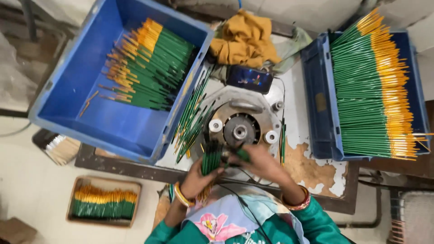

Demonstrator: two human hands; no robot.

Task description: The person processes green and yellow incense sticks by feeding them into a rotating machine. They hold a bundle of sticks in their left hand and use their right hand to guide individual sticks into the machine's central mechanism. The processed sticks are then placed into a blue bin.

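The person's left hand [195, 177] has its grip closed around a bundle of green sticks [210, 159], held upright just near of a round metal machine [239, 129] at the middle of the desk [312, 169]. The right hand [261, 162] sits just beside it, its fingers pinching a single green stick [243, 155] right at the near edge of the machine. More loose green sticks [192, 117] lie slanted on the desk to the left of the machine, leaning against a large blue crate [72, 90] that holds a pile of green sticks with yellow tips [144, 63]. At the far right, another blue crate [316, 104] is packed with neatly stacked green-and-yellow sticks [375, 86]. A phone [249, 79] rests just beyond the machine, with a crumpled yellow cloth [244, 38] farther back. On the floor at the near left, a small cardboard tray [104, 183] holds more such sticks.
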